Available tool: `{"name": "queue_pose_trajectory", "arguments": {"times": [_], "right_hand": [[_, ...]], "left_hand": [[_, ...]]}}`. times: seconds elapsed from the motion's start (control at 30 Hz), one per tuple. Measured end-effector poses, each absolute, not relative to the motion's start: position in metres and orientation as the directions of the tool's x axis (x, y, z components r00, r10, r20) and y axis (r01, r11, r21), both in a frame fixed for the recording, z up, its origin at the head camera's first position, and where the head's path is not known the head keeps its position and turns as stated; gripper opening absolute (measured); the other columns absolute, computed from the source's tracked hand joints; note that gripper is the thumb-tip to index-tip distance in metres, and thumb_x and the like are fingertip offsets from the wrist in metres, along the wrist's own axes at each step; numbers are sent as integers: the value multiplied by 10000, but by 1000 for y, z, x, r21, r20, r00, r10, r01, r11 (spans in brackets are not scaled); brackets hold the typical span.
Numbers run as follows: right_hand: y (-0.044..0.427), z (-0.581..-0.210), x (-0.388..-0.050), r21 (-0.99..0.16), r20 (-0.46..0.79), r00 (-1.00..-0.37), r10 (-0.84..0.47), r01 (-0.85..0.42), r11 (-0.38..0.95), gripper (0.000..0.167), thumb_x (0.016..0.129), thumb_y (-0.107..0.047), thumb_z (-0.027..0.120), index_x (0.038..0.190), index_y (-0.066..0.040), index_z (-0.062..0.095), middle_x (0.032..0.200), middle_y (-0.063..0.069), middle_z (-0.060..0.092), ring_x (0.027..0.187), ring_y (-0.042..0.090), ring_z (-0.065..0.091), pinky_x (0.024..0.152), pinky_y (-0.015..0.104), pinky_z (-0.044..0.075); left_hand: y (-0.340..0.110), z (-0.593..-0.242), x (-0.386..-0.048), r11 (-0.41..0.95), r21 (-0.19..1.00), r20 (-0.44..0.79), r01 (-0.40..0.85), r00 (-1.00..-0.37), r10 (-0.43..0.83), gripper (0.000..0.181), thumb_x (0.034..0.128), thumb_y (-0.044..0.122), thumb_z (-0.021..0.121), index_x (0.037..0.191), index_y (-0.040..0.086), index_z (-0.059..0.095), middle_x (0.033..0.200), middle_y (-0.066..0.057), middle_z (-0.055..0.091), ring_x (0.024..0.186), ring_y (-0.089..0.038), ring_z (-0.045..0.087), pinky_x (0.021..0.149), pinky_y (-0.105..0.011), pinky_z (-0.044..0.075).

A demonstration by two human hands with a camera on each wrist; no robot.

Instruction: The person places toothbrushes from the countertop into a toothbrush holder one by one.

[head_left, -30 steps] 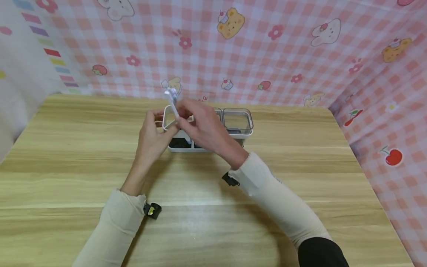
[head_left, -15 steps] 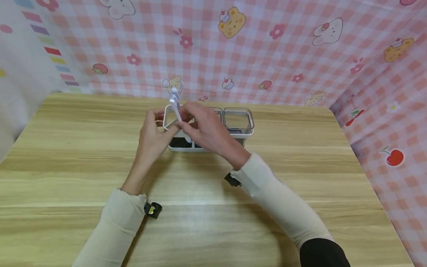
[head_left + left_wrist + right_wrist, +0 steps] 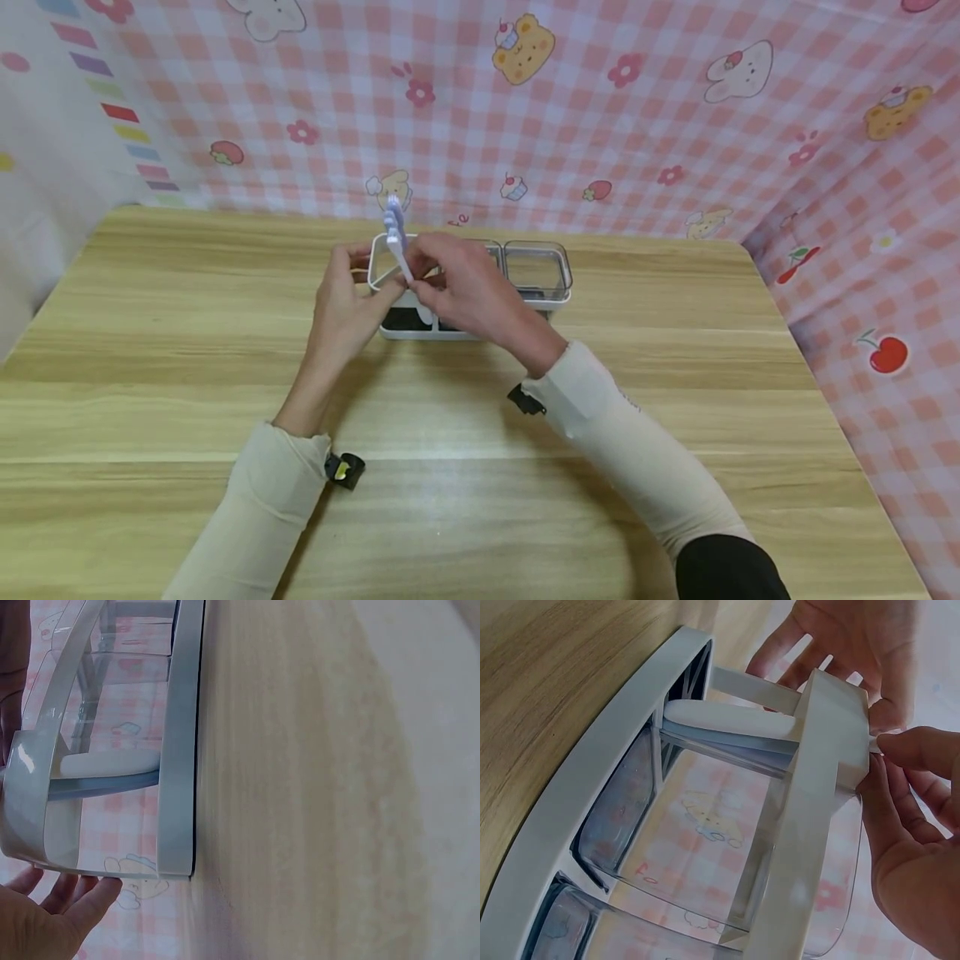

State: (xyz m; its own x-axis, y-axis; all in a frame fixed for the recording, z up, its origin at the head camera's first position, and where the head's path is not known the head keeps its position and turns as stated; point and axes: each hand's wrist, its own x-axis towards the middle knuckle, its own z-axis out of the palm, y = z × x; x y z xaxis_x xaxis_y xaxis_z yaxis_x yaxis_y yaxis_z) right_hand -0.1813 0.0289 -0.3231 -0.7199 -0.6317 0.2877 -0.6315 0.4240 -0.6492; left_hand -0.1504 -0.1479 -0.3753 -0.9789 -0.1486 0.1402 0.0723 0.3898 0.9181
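A white toothbrush holder [image 3: 408, 335] stands at the back of the table, with clear cups [image 3: 536, 268] in its middle and right bays. My left hand [image 3: 341, 304] grips its left end, thumb in front and fingers behind. With thumb and forefinger my right hand [image 3: 472, 287] pinches a toothbrush [image 3: 395, 237] below its head, which points up above the rim. Two handles stand side by side in the left bay: a white handle [image 3: 727, 720] and a blue-grey handle [image 3: 727, 744]. Which one belongs to the pinched toothbrush is hard to tell. Much of the middle cup is hidden by my right hand.
The wooden table [image 3: 435, 500] stretches in front and to both sides. Close behind the holder hangs a pink checked cloth [image 3: 450, 125], which also covers the right side. A white cloth [image 3: 52, 167] hangs at the left.
The toothbrush head has shifted slightly right and down and leans less to the left. My right hand has moved a little right with it. My left hand keeps its grip on the holder.
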Motion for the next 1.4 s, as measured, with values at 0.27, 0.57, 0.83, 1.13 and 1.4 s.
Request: {"name": "queue_pose_trajectory", "arguments": {"times": [0.27,0.57,0.83,1.13,1.4], "right_hand": [[28,-320,-183,-663,248,-736,-630,-603,443,155,920,15,693,1060,-40,654,1046,56,695,986,139,672,809,205,538],[31,-318,-183,-668,213,-755,-620,-576,472,149,927,-26,709,1063,-64,659,1053,29,691,977,111,655,802,222,538],[39,-319,-176,-662,262,-761,-594,-589,463,135,947,-50,688,1080,-34,672,1057,70,683,991,143,668,848,283,561],[63,-318,-164,-567,355,-740,-571,-656,498,199,980,-116,661,1163,-38,673,1114,60,674,1031,167,656,886,272,545],[93,-320,-158,-414,460,-709,-534,-704,577,364,983,-209,673,1298,-29,647,1309,110,649,1229,251,582,1022,430,467]], "left_hand": [[-147,-374,-152,390,919,128,61,-981,-148,627,912,337,710,1383,21,443,1323,-157,531,1170,-285,510,916,-418,479],[-148,-375,-153,384,921,122,61,-983,-137,646,912,359,713,1391,22,440,1321,-155,528,1172,-284,504,931,-425,475],[-151,-378,-153,383,922,120,56,-982,-144,666,898,371,733,1381,9,452,1295,-168,549,1153,-291,517,923,-412,462],[-157,-376,-150,460,887,116,44,-985,-130,657,915,406,701,1394,30,454,1291,-150,539,1170,-289,506,933,-444,445],[-160,-368,-144,627,773,211,98,-971,-109,631,940,370,651,1420,1,475,1364,-191,517,1243,-368,472,1007,-566,391]]}}
